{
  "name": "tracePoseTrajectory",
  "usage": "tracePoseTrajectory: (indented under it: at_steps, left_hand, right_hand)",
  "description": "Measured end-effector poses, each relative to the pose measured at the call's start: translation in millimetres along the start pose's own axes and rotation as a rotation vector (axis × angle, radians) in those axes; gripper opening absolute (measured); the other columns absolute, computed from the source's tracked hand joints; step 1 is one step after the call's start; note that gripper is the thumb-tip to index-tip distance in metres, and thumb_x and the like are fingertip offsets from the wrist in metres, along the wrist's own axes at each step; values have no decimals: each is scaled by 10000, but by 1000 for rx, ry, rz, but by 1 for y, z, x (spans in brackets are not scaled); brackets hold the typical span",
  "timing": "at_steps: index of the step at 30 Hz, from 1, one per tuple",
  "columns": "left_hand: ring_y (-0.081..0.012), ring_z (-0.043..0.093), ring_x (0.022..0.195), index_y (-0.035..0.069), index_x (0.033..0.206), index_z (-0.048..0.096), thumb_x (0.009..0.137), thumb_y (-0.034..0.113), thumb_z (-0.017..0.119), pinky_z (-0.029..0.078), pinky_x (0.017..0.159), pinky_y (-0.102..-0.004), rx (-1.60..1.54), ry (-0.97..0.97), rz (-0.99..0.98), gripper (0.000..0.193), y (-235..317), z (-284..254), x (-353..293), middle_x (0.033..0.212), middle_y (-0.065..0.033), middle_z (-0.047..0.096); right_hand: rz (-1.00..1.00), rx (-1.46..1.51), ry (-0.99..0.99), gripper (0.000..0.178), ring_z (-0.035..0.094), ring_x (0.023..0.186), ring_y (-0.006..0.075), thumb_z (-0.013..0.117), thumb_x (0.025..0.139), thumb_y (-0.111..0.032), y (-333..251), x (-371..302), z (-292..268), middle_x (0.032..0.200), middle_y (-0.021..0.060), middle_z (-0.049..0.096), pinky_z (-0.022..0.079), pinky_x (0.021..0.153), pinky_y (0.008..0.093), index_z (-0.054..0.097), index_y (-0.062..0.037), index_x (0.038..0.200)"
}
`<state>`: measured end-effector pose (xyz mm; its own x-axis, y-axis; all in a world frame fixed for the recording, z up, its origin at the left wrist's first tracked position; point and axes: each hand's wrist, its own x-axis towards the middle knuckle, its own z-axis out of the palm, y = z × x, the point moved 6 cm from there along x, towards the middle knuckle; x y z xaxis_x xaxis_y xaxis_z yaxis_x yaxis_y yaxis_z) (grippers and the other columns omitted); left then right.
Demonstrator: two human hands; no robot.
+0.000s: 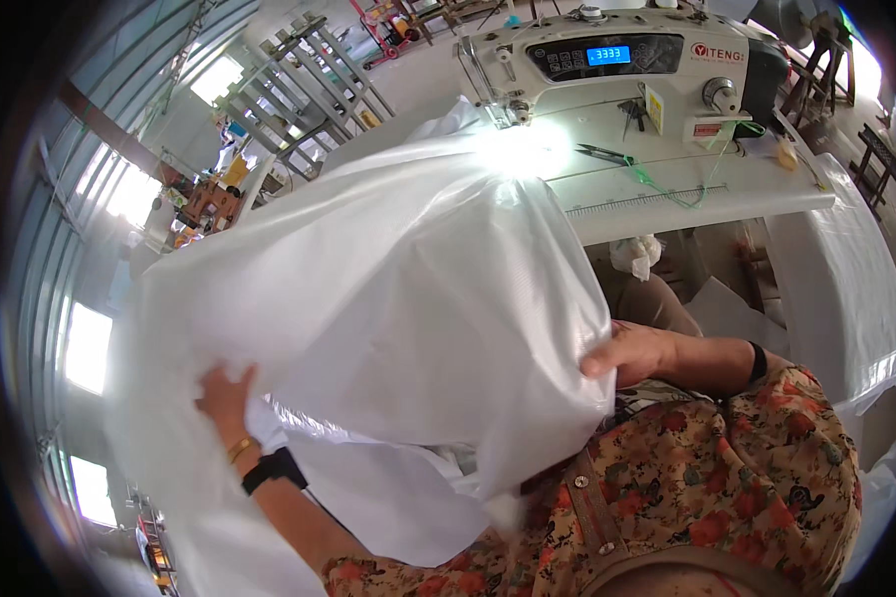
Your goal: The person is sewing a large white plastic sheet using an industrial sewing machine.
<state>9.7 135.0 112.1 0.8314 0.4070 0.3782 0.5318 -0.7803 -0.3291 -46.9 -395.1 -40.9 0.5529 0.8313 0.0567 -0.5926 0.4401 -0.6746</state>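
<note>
A large white plastic sheet (398, 328) runs from under the sewing machine (607, 60) down over my lap and off to the left. My right hand (632, 353) grips its right edge, thumb on top and the other fingers hidden beneath. At the left, my left hand (227, 396) lies against the sheet with its fingers apart, slightly blurred. The machine's bright lamp glares over the needle area, so the stitching spot cannot be made out.
On the machine table (647, 179) lie thread snips (605, 154) with green cord and a set of keys (632, 114). Folded white sheeting (841, 279) hangs at the right. A grey metal rack (304, 95) stands beyond the table at the far left.
</note>
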Motion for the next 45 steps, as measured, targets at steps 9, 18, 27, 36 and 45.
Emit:
tracePoseTrajectory:
  at_steps: [9, 18, 27, 36, 45]
  left_hand:
    - [-315, 627, 954, 114, 1029, 667, 854, 349, 601, 478, 835, -458, -213, -319, 292, 300, 110, 145, -105, 1026, -110, 677]
    - [-328, 615, 853, 36, 1071, 619, 740, 294, 749, 464, 772, -417, -725, 379, 264, 439, 220, 30, -182, 904, -103, 658]
    - [-375, 577, 981, 30, 1055, 643, 829, 180, 607, 430, 900, -471, -460, 643, 123, 273, 231, 127, -198, 1008, -191, 641]
    - [-259, 528, 1190, 26, 1220, 594, 959, 315, 544, 407, 1015, -358, -2401, -346, 143, 393, 124, 36, -225, 1212, -128, 613]
    - [-191, 573, 1071, -66, 1233, 549, 968, 202, 516, 437, 947, -294, -1872, -31, -71, 379, 124, -118, -176, 1182, -130, 600]
  right_hand:
    - [514, -2040, 734, 446, 647, 774, 344, 640, 822, -436, -14, -47, -100, 764, 221, 634, 505, 729, 434, 663, 4, 888]
    - [-783, -2332, 31, 368, 552, 1068, 244, 699, 774, -340, -19, 55, 21, 1115, 63, 593, 449, 847, 466, 611, -84, 1023]
    - [-22, -1630, 188, 393, 637, 956, 276, 631, 867, -225, 30, 103, -106, 1126, 140, 644, 497, 846, 354, 589, 10, 1179]
    - [93, -462, 390, 356, 621, 1004, 258, 462, 968, -241, 0, 132, -121, 1115, 126, 616, 526, 858, 389, 517, 1, 1223]
    - [131, -271, -577, 408, 637, 971, 209, 521, 962, -258, 75, 130, 47, 1094, 169, 645, 513, 889, 351, 486, -22, 1292]
